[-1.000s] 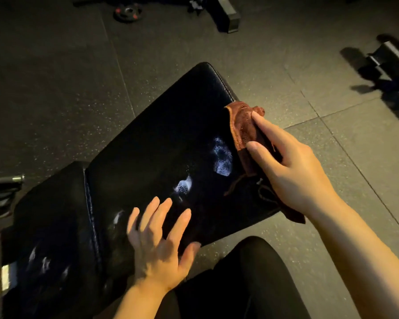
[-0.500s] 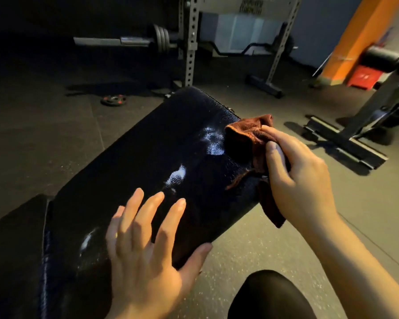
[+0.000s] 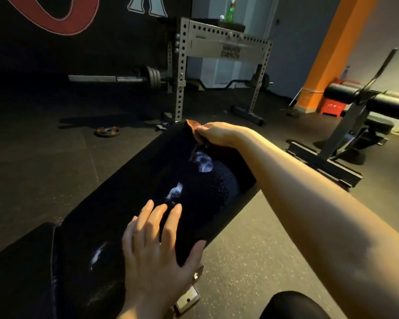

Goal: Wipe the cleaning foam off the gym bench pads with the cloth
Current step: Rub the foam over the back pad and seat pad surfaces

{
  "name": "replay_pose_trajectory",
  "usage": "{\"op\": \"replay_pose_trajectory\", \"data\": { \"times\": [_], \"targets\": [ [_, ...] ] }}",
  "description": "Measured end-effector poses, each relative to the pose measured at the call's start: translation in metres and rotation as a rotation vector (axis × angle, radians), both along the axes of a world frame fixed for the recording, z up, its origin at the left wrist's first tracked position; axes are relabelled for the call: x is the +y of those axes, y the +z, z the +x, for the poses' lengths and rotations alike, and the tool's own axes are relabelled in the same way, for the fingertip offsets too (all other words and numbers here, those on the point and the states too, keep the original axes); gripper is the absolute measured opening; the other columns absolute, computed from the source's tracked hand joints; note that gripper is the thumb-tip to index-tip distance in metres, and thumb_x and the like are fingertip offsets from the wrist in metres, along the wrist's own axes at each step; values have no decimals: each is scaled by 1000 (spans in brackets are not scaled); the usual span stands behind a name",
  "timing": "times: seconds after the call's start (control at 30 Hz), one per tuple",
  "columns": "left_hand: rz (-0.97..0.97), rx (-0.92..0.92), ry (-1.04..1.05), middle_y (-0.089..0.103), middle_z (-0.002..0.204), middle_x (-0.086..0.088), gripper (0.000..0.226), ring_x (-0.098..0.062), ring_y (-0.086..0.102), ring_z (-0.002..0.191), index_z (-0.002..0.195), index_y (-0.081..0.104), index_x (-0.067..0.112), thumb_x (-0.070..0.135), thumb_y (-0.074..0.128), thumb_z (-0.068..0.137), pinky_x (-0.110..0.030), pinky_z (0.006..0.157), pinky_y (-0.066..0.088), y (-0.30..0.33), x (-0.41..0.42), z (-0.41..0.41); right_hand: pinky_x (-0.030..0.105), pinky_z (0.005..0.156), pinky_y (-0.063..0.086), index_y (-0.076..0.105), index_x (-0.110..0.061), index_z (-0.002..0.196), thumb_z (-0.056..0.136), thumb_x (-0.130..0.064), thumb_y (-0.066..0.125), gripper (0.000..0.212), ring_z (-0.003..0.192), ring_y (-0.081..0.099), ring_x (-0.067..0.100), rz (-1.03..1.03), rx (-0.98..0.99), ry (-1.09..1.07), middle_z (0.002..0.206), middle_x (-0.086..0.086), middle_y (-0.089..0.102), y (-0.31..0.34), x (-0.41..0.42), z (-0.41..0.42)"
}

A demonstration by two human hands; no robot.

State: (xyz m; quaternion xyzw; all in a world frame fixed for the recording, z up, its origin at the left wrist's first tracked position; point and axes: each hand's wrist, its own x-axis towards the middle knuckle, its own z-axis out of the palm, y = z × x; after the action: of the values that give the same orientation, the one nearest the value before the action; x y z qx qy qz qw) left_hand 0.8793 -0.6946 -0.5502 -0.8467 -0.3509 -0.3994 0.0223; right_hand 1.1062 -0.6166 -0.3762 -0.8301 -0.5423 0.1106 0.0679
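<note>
Left hand [image 3: 154,254]: flat, fingers spread, resting on long pad [image 3: 129,203].
Foam [image 3: 204,163]: three white patches along pad, unwiped.
Cloth [image 3: 194,130]: rust-brown, at pad's far end.
Right hand [image 3: 219,134]: curled, apparently gripping cloth; fingers mostly hidden.

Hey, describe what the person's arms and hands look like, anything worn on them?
Both are bare: the left hand and right hand show no gloves, and no sleeve, watch or wristband covers either forearm. Any ring is too unclear to tell in this dim light.
</note>
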Motion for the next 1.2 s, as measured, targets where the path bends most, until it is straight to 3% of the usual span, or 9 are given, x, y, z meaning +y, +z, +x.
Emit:
{"op": "replay_pose_trajectory", "data": {
  "times": [0.1, 0.3, 0.5, 0.63, 0.8, 0.87, 1.0, 1.1, 1.2],
  "targets": [
    [0, 39, -4, 49, 130, -14, 67, -33, 39, 132, 133, 43, 17, 61, 45, 82, -50, 103, 28, 0, -8, -1, 32, 97, 30, 44, -15, 140, 103, -46, 25, 52, 128, 43, 23, 22, -5, -14, 144, 7, 46, -6, -33, 1],
    [-71, 152, 33, 43, 138, -16, 70, -34, 32, 137, 142, 37, 20, 66, 19, 92, -54, 107, 23, 1, -14, -2, 30, 81, 39, 49, -23, 129, 104, -40, 28, 38, 93, 54, 18, 219, -42, -87, 114, 5, 59, -28, -133, -21],
    [0, 120, 40, 37, 146, -16, 66, -33, 29, 138, 141, 41, 24, 63, 29, 89, -55, 107, 19, -1, -11, 1, 27, 75, 34, 53, -19, 123, 104, -36, 27, 36, 87, 50, 16, 222, -107, -114, 111, 6, 61, -24, -119, -25],
    [21, 109, 55, 38, 142, -15, 66, -33, 32, 136, 140, 41, 25, 66, 23, 92, -53, 106, 21, 2, -3, 5, 29, 75, 34, 56, -8, 106, 104, -34, 25, 40, 90, 51, 24, 129, -204, -64, 113, 14, 60, -13, -51, -9],
    [113, 87, 63, 41, 134, -13, 64, -32, 40, 128, 135, 46, 22, 62, 40, 86, -50, 102, 29, -2, -1, 5, 28, 81, 32, 58, -4, 115, 105, -38, 21, 51, 103, 53, 27, 32, -128, -5, 127, 17, 56, -9, 19, 8],
    [104, 87, 63, 41, 136, -13, 62, -32, 40, 129, 135, 45, 22, 63, 36, 90, -50, 103, 30, -3, -2, 4, 28, 84, 30, 54, -5, 126, 105, -40, 21, 53, 114, 51, 26, 23, -94, -1, 133, 15, 53, -11, 16, 10],
    [96, 75, 61, 41, 138, -12, 64, -31, 40, 130, 136, 44, 21, 64, 40, 87, -52, 103, 31, -7, -11, 3, 31, 89, 34, 56, -14, 125, 104, -45, 21, 51, 110, 51, 22, 44, 22, -15, 131, 9, 55, -10, -42, 5],
    [88, 89, 60, 41, 139, -13, 66, -32, 40, 131, 136, 44, 21, 63, 41, 86, -53, 103, 31, -8, -17, 2, 29, 88, 34, 50, -25, 133, 103, -42, 28, 40, 108, 51, 19, 169, 45, -75, 131, 3, 55, -16, -100, -10],
    [73, 96, 53, 41, 139, -15, 67, -33, 40, 131, 136, 43, 21, 65, 38, 87, -54, 102, 32, -7, -16, 1, 25, 97, 30, 48, -26, 137, 103, -34, 36, 37, 125, 44, 17, 542, 1, -159, 138, -1, 51, -49, -147, -37]
  ]
}}
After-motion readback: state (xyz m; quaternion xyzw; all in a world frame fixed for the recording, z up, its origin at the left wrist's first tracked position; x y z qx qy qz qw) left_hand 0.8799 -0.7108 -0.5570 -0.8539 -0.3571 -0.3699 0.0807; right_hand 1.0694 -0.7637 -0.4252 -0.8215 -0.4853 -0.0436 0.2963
